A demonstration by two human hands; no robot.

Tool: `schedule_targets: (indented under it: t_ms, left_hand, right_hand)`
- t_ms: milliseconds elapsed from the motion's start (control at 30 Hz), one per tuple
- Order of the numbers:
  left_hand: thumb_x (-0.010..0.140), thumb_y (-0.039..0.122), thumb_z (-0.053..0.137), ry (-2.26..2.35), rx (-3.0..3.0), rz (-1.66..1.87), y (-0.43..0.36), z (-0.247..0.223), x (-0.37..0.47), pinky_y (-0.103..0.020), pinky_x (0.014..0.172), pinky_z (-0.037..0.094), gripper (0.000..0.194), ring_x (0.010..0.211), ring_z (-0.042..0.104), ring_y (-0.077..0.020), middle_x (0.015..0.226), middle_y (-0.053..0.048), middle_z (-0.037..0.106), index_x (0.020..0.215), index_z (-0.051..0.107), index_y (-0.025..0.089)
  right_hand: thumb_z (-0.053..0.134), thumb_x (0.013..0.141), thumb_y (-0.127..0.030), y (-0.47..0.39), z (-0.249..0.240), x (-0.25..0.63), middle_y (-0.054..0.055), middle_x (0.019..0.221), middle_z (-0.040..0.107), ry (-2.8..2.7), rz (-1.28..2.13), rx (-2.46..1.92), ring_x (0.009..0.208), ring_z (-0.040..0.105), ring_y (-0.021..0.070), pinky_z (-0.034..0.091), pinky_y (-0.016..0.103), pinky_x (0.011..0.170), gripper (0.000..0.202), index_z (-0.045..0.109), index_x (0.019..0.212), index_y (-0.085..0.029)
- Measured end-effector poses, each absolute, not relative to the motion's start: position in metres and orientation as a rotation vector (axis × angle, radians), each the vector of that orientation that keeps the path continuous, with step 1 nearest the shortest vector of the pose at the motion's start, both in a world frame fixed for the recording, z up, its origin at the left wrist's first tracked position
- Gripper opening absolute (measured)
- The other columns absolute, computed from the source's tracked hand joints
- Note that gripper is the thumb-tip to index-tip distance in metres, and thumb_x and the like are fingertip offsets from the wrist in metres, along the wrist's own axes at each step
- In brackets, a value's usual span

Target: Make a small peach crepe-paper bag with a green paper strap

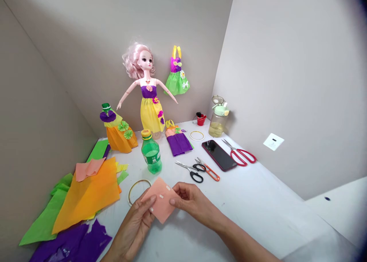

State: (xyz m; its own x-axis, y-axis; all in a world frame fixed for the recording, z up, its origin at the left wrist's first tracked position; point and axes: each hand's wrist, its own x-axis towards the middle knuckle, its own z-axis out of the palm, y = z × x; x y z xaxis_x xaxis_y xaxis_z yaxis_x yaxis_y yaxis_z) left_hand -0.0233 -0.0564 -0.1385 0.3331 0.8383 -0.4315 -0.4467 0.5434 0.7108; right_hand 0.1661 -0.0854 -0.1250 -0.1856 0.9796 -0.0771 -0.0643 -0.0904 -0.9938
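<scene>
A peach-coloured square of paper [163, 208] is held up over the white table, turned like a diamond, with small white strips on its face. My left hand [137, 220] grips its left side, thumb on top and fingers beneath. On the right side, my right hand [190, 202] pinches the paper between thumb and fingers. Just behind my left hand lies a roll of tape [131, 191], partly covered. A green bottle with a yellow cap [151, 157] stands beyond the paper.
Orange [88, 193], green and purple sheets [77, 243] spread at the left. Black scissors [190, 169], orange snips [210, 170], a phone [219, 155] and red scissors [242, 155] lie right. Behind stand a doll [150, 109], a dressed bottle [119, 134] and a water jug [218, 122].
</scene>
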Motion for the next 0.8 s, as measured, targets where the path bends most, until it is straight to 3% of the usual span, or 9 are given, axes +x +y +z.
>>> schedule_targets:
  t_ms: [233, 467, 667, 800]
  left_hand:
    - [0.077, 0.025, 0.079, 0.777, 0.651, 0.814, -0.051, -0.135, -0.027, -0.022, 0.076, 0.055, 0.036, 0.09, 0.069, -0.0176, 0.105, -0.007, 0.072, 0.11, 0.065, 0.017]
    - [0.085, 0.044, 0.068, 0.805, 0.841, 0.736, -0.043, -0.139, -0.036, -0.028, 0.081, 0.051, 0.034, 0.086, 0.064, -0.0173, 0.092, -0.005, 0.067, 0.106, 0.065, 0.017]
    - [0.074, 0.041, 0.078, 1.002, 1.106, 0.913, -0.04, -0.148, -0.038, -0.027, 0.082, 0.048, 0.041, 0.088, 0.061, -0.0186, 0.091, -0.003, 0.062, 0.105, 0.063, 0.02]
    - [0.075, 0.04, 0.077, 1.04, 1.224, 0.991, -0.047, -0.153, -0.034, -0.028, 0.084, 0.048, 0.038, 0.091, 0.06, -0.0193, 0.094, -0.004, 0.061, 0.103, 0.06, 0.021]
  right_hand:
    - [0.078, 0.073, -0.04, -0.08, -0.126, 0.173, -0.002, 0.069, 0.058, -1.057, 1.515, -1.09, 0.065, 0.051, 0.0105, 0.037, 0.024, 0.063, 0.034, 0.058, 0.077, -0.014]
    - [0.076, 0.076, -0.039, -0.081, -0.124, 0.178, -0.001, 0.071, 0.059, -1.069, 1.553, -1.093, 0.063, 0.049, 0.0095, 0.033, 0.022, 0.06, 0.031, 0.058, 0.082, -0.014]
    - [0.073, 0.077, -0.045, -0.078, -0.125, 0.178, -0.002, 0.07, 0.055, -1.044, 1.471, -1.149, 0.063, 0.046, 0.0098, 0.032, 0.022, 0.059, 0.036, 0.055, 0.081, -0.015]
    - [0.07, 0.081, -0.046, -0.08, -0.125, 0.175, -0.004, 0.069, 0.05, -1.114, 1.331, -1.214, 0.063, 0.044, 0.0093, 0.031, 0.022, 0.058, 0.034, 0.056, 0.079, -0.015]
